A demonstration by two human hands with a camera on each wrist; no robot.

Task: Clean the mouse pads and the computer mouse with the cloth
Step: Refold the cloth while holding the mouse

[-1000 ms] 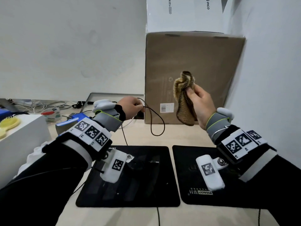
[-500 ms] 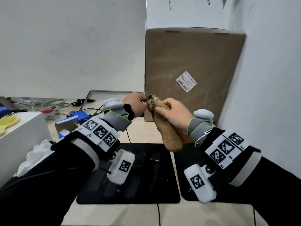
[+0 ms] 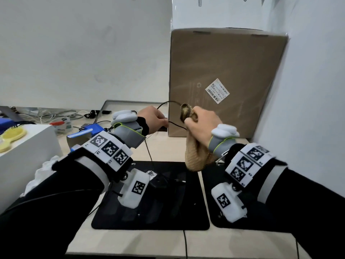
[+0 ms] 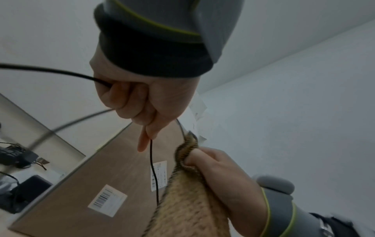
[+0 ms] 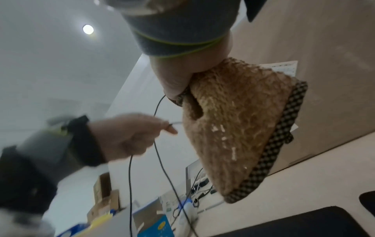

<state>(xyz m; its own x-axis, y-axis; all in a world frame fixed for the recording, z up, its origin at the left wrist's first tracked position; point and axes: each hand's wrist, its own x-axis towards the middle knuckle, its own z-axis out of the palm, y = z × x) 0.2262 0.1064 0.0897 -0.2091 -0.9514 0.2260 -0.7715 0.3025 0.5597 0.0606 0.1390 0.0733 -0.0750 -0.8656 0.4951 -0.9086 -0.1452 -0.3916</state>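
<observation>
My left hand (image 3: 155, 118) is raised above the desk and grips the black mouse cable (image 3: 149, 152), pinching it between thumb and fingers (image 4: 131, 99). To its right, my right hand (image 3: 201, 124) clutches the brown waffle cloth (image 3: 194, 157), whose top fold is bunched around the cable (image 4: 153, 168). The cloth (image 5: 233, 128) hangs down below the fist. The black mouse (image 3: 159, 182) lies on the left black mouse pad (image 3: 168, 212), partly hidden by my left wrist. The right mouse pad (image 3: 207, 184) sits beside it under my right arm.
A tall cardboard box (image 3: 224, 81) stands against the wall right behind the hands. A white box (image 3: 24, 146) with a yellow brush (image 3: 11, 135) is at the left, with a blue box (image 3: 87, 131) and loose cables behind it.
The right hand brought the cloth down from in front of the box to the left hand, then slid right along the cable. The left hand stays raised, holding the cable.
</observation>
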